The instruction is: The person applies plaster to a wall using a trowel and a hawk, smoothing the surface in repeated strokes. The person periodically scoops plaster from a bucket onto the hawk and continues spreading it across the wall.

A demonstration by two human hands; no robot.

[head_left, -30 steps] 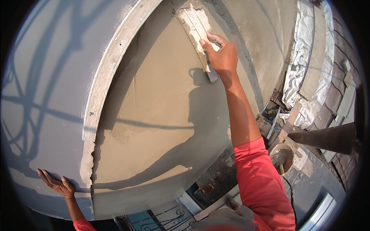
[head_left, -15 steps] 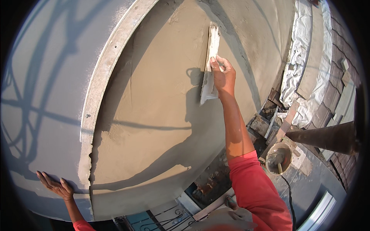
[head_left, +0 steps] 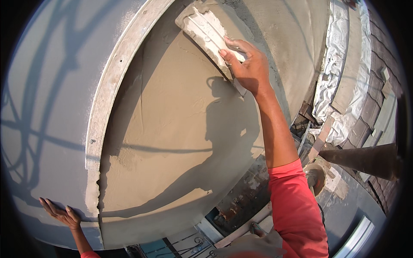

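My right hand grips a plaster-smeared, whitish plastering float by its back. The float lies against the upper part of a wall of fresh grey-brown plaster, tilted with its far end up and to the left. Its working face is hidden against the wall. At the lower left, my left hand rests with fingers spread on the smooth grey wall. A long pale batten runs along the plaster's left edge, above that hand.
Down at the right stands a round bucket near a thick dark pole. Crumpled silvery sheeting and roof tiles line the right side. Rubble and boards lie below the wall; a scrolled metal railing shows at the bottom.
My right hand has moved the float up and to the left across the plaster. The float has turned, so more of its back shows. My left hand has hardly moved.
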